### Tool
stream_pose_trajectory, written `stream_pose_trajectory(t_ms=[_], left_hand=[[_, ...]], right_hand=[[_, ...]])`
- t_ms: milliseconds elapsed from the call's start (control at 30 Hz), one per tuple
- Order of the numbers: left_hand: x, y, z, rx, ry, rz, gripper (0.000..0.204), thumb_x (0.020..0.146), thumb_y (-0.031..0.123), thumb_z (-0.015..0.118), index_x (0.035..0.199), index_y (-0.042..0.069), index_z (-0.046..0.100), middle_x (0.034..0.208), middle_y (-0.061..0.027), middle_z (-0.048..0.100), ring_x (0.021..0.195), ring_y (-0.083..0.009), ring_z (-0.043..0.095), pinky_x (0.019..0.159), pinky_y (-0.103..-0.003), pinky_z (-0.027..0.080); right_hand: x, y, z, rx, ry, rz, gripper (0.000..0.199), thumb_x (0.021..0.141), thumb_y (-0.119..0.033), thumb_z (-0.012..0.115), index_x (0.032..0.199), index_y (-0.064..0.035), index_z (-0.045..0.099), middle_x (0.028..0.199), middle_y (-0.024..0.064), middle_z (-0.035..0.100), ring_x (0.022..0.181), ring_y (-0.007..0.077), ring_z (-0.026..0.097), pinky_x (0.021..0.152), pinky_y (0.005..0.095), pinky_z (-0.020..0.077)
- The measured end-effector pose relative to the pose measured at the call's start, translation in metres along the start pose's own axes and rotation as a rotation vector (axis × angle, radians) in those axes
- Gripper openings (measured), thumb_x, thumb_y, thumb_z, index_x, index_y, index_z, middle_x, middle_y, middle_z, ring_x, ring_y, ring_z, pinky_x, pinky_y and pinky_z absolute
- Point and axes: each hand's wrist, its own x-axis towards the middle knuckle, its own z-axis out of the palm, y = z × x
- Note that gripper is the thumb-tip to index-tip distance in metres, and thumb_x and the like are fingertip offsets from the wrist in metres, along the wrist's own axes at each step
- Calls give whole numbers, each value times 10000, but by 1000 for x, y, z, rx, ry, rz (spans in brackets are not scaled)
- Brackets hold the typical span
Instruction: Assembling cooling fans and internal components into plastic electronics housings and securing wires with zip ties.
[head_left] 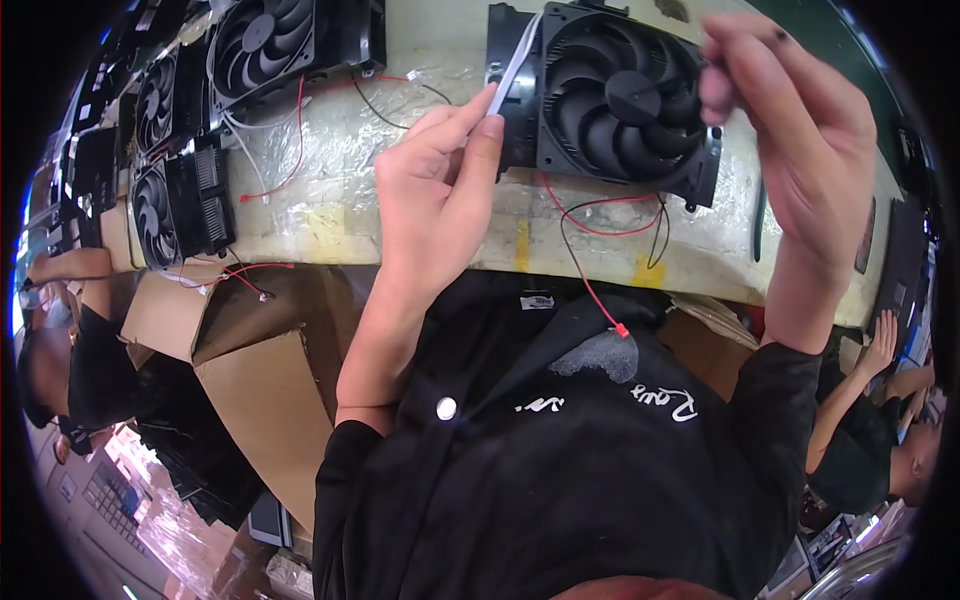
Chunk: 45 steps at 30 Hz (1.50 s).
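Observation:
A black cooling fan (630, 97) in a square frame, fixed to a black housing, lies on the table in front of me. My left hand (440, 185) is at its left side, thumb and forefinger pinched on a white flat cable (517, 62) that runs up along the fan frame. My right hand (800, 130) is raised over the fan's right edge with its fingers curled together. What those fingers hold, if anything, cannot be made out. Thin red and black wires (600, 232) trail from the fan over the table's near edge, ending in a red connector (622, 330).
Several similar fan units (258, 50) stand along the left of the table, their wires loose. Clear plastic film covers the tabletop (340, 225). Open cardboard boxes (270, 400) are below the near edge. Other people work at left and right, one hand (880, 342) touching a black panel.

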Motion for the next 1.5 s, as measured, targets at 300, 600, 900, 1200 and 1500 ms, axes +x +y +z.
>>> stream_pose_trajectory(t_ms=[300,600,900,1200,1500], left_hand=[[-5,-3,-6,-267,7,-127,237,950,27,595,1158,-65,662,748,13,498,525,-23,520,410,-204,447],[0,-5,-8,-227,-8,-126,235,948,27,603,1161,-44,673,762,18,528,542,-2,497,439,-185,377],[1,-10,-8,-194,8,-93,237,929,-10,611,1153,-45,677,743,37,518,584,14,450,487,-176,333],[1,-4,-17,-134,-33,-98,232,933,13,606,1145,-53,676,762,2,609,584,-3,497,505,-173,383],[1,26,-32,-275,-365,-441,229,945,91,588,1100,-48,685,761,-85,696,612,-73,599,554,-236,483]], right_hand=[[61,58,64,548,-171,27,158,897,-46,690,1001,70,664,822,97,700,675,124,686,594,215,562],[54,28,67,86,-75,336,155,895,-41,691,992,76,663,826,106,703,664,129,688,597,217,573],[57,31,65,132,-76,373,157,892,-34,690,998,78,659,825,124,706,653,133,689,587,219,577],[53,16,70,-52,-107,359,140,868,-19,711,991,48,710,814,93,704,622,91,645,517,179,483],[56,-9,70,-511,-584,37,168,838,-16,668,987,51,705,801,146,686,713,219,654,658,294,513]])
